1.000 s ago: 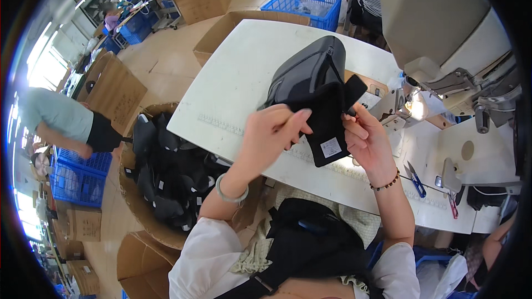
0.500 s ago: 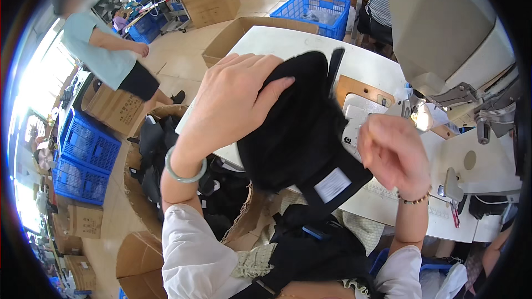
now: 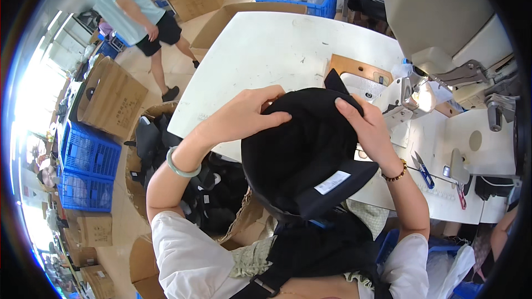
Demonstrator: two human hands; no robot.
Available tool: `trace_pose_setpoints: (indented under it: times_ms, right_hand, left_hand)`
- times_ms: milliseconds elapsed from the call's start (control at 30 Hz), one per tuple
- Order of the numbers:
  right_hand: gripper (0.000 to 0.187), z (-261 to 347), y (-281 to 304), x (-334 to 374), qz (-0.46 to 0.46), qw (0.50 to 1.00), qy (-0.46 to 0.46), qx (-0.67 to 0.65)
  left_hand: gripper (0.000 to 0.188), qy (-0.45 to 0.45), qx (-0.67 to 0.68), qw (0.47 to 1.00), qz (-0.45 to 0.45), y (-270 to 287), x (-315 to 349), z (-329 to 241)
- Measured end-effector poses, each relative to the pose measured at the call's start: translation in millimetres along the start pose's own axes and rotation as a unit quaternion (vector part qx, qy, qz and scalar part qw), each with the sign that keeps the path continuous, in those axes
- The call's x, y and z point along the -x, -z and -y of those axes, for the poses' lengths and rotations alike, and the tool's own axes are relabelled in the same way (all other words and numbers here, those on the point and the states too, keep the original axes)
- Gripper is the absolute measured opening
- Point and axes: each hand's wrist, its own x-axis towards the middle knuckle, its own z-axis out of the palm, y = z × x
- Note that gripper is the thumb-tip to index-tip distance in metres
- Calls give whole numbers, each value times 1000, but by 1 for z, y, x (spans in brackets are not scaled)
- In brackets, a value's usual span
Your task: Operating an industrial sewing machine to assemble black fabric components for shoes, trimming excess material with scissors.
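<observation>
A black fabric hat, round and hollow, is held up over the near edge of the white table. My left hand grips its rim on the left, thumb over the edge and fingers behind. On the other side my right hand pinches the upper right rim, its thumb on the cloth. A white label shows on the band at the lower right. A narrow black flap sticks up past the top. Beyond my right hand stands a sewing machine with its lamp lit.
Blue-handled snips and a red-handled tool lie on the table at right. To my left, a cardboard box holds several black pieces. Blue crates are stacked farther left. A person walks at the back left.
My right hand has come in and taken hold of the hat's right rim. The hat has moved lower and opened toward me. The person at back left has moved right in the picture.
</observation>
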Motion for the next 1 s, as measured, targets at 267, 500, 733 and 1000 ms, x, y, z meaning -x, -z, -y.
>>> trace_pose_setpoints:
  times_ms: [267,500,733,1000]
  right_hand:
    - [32,5,-8,27,-4,993,-11,-116]
    - [25,-7,1,37,-32,977,-85,-194]
    - [26,-10,13,30,-17,961,-113,-251]
    - [31,7,17,32,30,856,382,346]
  left_hand:
    - [28,-13,178,972,153,-16,-6,0]
    - [32,52,213,956,194,-13,-6,-24]
    - [20,44,92,984,146,-16,-24,-40]
    - [18,-72,14,997,-21,-37,-17,-32]
